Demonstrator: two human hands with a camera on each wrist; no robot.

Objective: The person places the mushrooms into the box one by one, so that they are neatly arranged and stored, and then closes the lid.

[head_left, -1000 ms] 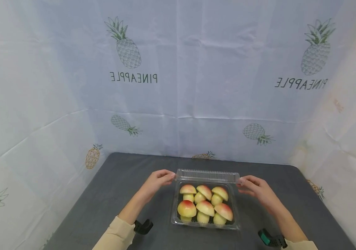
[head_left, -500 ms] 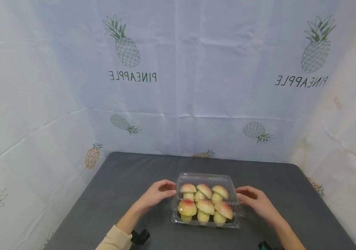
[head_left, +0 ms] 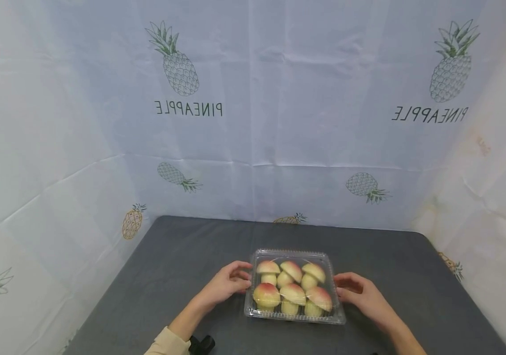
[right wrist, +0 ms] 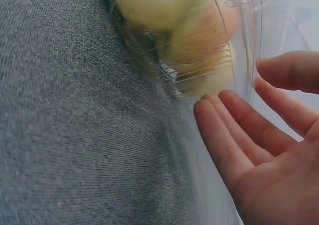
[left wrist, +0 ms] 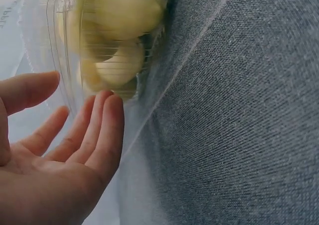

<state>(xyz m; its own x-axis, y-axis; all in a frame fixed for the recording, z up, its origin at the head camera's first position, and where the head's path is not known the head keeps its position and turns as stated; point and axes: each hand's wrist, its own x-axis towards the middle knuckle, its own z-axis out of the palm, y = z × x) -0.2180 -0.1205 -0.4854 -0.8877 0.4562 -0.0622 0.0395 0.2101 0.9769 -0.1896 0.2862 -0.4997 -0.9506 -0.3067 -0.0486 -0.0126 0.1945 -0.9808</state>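
Observation:
A clear plastic clamshell container [head_left: 295, 319] sits on the dark table with its lid lying down over the base. Inside are two rows of mushroom-shaped pieces [head_left: 293, 293], pale yellow with red-blushed caps. My left hand [head_left: 226, 283] is at the container's left side, fingers loosely bent. In the left wrist view, the fingertips [left wrist: 115, 103] come right up to the ribbed plastic wall. On the opposite side, my right hand [head_left: 359, 293] mirrors it, thumb and fingers spread apart. The right wrist view has its fingertips [right wrist: 203, 105] close under the wall's lower corner.
A dark grey cloth covers the table [head_left: 208, 236]. White fabric printed with pineapples [head_left: 181, 74] hangs behind and along both sides. A black wrist strap [head_left: 201, 344] shows at the left sleeve.
The raised lid has swung down toward me over the mushroom-shaped pieces. Both hands have let go of its edge and come down and nearer along the container's sides.

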